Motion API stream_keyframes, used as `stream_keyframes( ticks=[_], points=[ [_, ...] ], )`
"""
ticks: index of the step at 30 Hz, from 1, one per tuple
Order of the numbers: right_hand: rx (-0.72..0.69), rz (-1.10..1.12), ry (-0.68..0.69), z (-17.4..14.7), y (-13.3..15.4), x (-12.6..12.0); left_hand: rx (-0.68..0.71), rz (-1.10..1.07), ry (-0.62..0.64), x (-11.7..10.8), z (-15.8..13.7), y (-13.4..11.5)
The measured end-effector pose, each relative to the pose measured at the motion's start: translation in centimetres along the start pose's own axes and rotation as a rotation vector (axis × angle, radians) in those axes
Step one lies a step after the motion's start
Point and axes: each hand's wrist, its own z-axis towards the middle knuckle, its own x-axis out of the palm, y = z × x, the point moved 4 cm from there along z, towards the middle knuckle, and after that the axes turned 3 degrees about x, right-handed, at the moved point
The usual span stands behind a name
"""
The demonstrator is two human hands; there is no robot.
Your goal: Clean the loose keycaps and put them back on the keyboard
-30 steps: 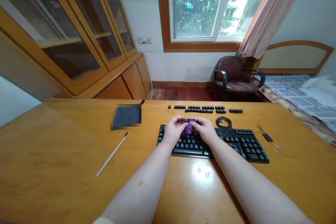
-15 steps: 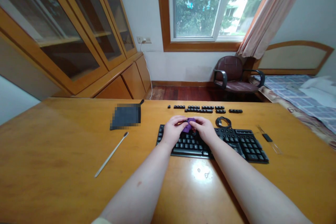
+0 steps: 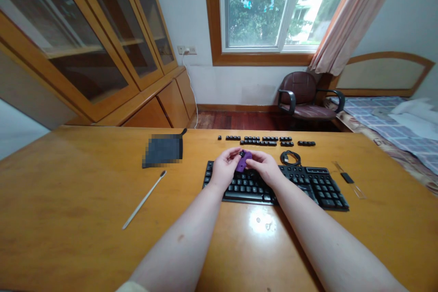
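Over the black keyboard (image 3: 316, 187), both hands meet at a small purple cloth (image 3: 244, 162). My left hand (image 3: 225, 169) is closed, its thumb and fingers pinching the cloth's left side by a small black piece (image 3: 242, 153) that looks like a keycap. My right hand (image 3: 266, 168) grips the right side of the cloth, thumb on top. Part of the keyboard's upper rows is hidden beneath the hands. Beyond them, loose black keycaps (image 3: 252, 139) lie in short rows along the table's far edge.
A coiled black cable (image 3: 290, 158) sits behind the keyboard. To the right lies a wire keycap puller (image 3: 347, 178). On the left are a long thin brush (image 3: 143, 200) and a dark pouch (image 3: 163, 149). An armchair (image 3: 299, 93) stands beyond the wooden table (image 3: 85, 178).
The purple cloth has turned and spread between the fingers, showing more of its surface and the small black piece at its top. Both hands keep nearly the same place.
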Motion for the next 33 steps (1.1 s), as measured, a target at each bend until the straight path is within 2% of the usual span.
stream_keyframes(
  ticks=[3, 7, 9, 13, 19, 26, 33],
  points=[
    [0.002, -0.017, -0.016, -0.06, 0.19, 0.1, 0.025, 0.013, 0.008, -0.01, -0.12, -0.03],
    [-0.021, -0.017, -0.079, 0.05, 0.32, -0.25, 0.071, 0.069, -0.055, -0.35, -0.13, 0.0],
    [-0.027, -0.017, -0.079, 0.08, 0.33, -0.29, 0.073, 0.075, -0.031, -0.27, -0.08, 0.03],
    [-0.014, -0.055, -0.054, 0.03, 0.1, 0.0, 0.029, 0.046, 0.053, 0.21, -0.05, 0.13],
    [-0.004, -0.077, -0.059, -0.15, -0.07, 0.28, -0.054, -0.041, -0.043, -0.04, 0.03, 0.48],
    [-0.027, -0.128, -0.137, -0.27, 0.13, -0.31, -0.102, -0.01, -0.011, -0.08, 0.09, 0.9],
    [-0.041, -0.181, -0.03, -0.08, -0.34, 0.01, -0.071, 0.025, -0.045, 0.07, 0.02, 0.37]
  ],
)
